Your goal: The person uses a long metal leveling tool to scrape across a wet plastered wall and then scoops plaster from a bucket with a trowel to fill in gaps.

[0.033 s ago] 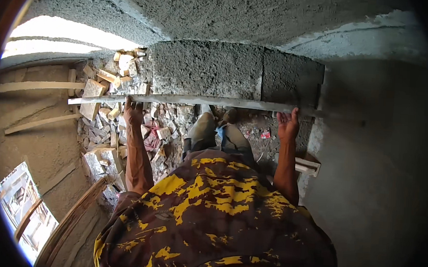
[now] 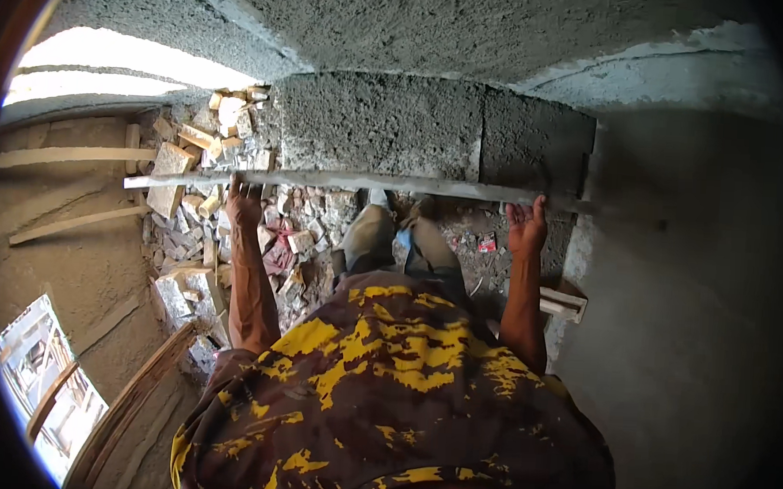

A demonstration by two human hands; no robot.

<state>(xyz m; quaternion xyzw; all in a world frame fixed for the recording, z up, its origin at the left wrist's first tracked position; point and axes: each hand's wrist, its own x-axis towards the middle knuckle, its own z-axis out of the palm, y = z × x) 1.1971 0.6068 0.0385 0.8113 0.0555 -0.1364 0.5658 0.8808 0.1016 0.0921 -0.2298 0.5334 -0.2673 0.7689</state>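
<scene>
A long, straight, pale grey straightedge [image 2: 386,184] runs level from left to right in front of me, beyond my knees. Near its left end my left hand [image 2: 245,205] grips it, with fingers bent over the bar. Farther right, my right hand [image 2: 525,227] is closed on it, thumb side up against the bar's near edge. Just beyond the straightedge is a rough, dark grey plastered wall section [image 2: 380,124], divided by a vertical line toward the right. Whether the bar touches that surface I cannot tell.
Broken bricks and rubble [image 2: 308,231] cover the ground around my legs, heaped higher at the left. A smooth grey wall [image 2: 678,348] rises on the right, with a short wooden piece [image 2: 563,304] beside it. Wooden planks [image 2: 73,157] lie at the left.
</scene>
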